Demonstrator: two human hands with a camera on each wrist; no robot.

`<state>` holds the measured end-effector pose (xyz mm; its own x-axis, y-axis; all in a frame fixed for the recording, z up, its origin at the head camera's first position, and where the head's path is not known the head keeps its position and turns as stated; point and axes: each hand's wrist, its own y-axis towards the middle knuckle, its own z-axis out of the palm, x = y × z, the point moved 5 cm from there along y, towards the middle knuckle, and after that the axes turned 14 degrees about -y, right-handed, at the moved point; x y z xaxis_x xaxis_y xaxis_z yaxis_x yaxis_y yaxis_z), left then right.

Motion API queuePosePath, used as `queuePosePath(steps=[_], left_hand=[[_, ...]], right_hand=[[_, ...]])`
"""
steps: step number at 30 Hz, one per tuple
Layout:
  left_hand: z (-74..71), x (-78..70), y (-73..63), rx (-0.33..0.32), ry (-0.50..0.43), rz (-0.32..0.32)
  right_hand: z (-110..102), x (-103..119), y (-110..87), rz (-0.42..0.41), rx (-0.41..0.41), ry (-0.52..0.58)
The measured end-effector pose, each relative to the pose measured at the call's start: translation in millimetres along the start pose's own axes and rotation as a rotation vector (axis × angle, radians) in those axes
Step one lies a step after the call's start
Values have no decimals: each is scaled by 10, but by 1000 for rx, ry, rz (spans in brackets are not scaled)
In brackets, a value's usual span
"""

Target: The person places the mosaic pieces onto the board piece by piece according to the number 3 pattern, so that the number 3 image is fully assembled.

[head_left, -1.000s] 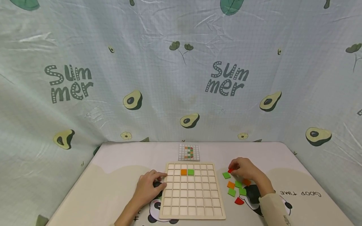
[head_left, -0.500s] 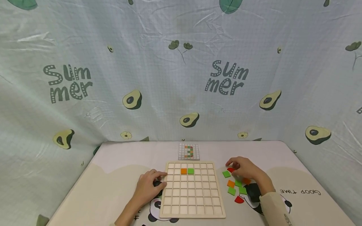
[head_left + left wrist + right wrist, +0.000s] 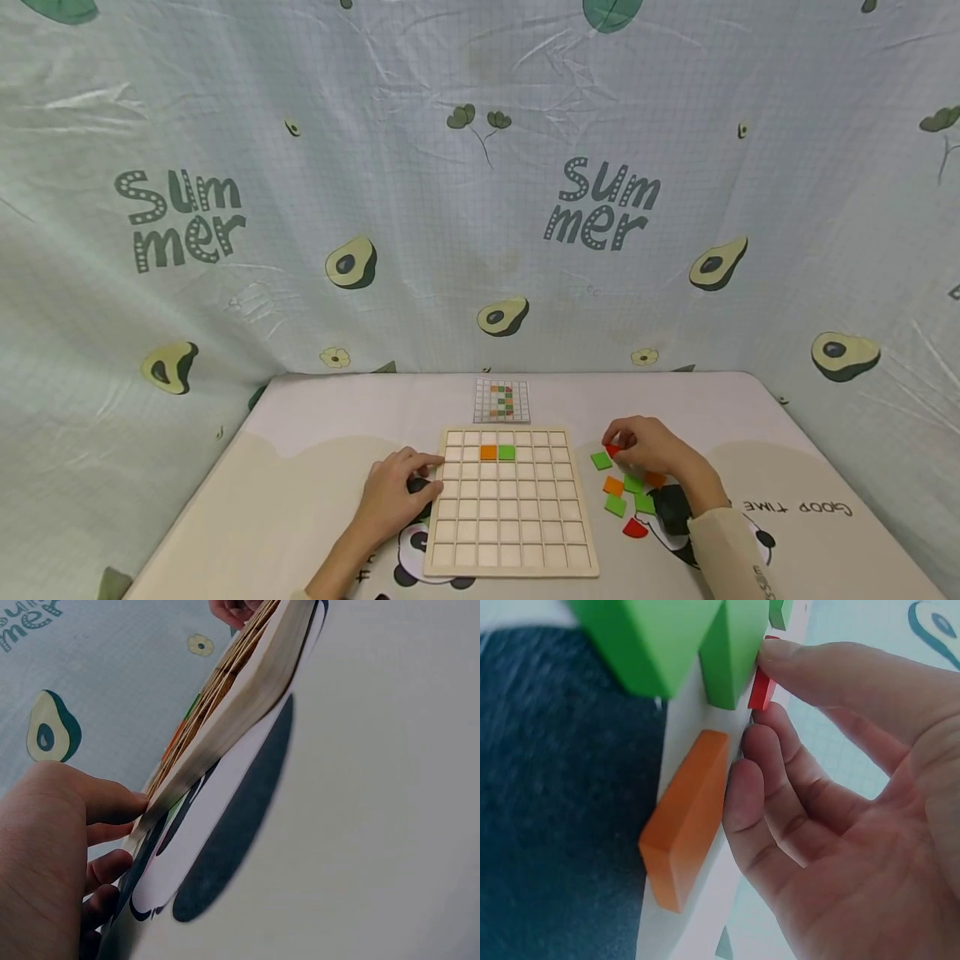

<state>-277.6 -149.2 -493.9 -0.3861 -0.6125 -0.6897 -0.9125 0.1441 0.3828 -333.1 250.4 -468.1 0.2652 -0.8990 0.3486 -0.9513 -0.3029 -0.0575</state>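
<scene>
Grid board and loose colour tiles, with two hands

Right hand (image 3: 652, 447): thumb and fingertips pinch one red piece (image 3: 613, 451), partly hidden by the grip.
Left hand (image 3: 397, 492): thumb and forefinger apart, tips touching the near side edge of a wooden grid board (image 3: 487, 508), which lies flat to that hand's right.
Set in the board, across from the left forefinger: one orange square (image 3: 489, 452) and one green square (image 3: 507, 452), in adjacent cells.
Loose beside the right hand, on the bench (image 3: 300, 475): a green tile (image 3: 602, 460) just left of its fingertips; an orange tile (image 3: 655, 480) just below the hand; a second orange tile (image 3: 612, 486) and three more green tiles (image 3: 615, 506) nearer the person; and, beyond these, a red quarter-round (image 3: 635, 528).
Between the hands and past the board's far edge — one printed pattern card (image 3: 483, 408), gridded, with coloured squares.
</scene>
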Motion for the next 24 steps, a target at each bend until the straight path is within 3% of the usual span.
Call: queuePosePath(steps=[24], left_hand=[[-4,-12,-4,3,-8,-5]], right_hand=[[-14,-12,-9,34,-40,-4]])
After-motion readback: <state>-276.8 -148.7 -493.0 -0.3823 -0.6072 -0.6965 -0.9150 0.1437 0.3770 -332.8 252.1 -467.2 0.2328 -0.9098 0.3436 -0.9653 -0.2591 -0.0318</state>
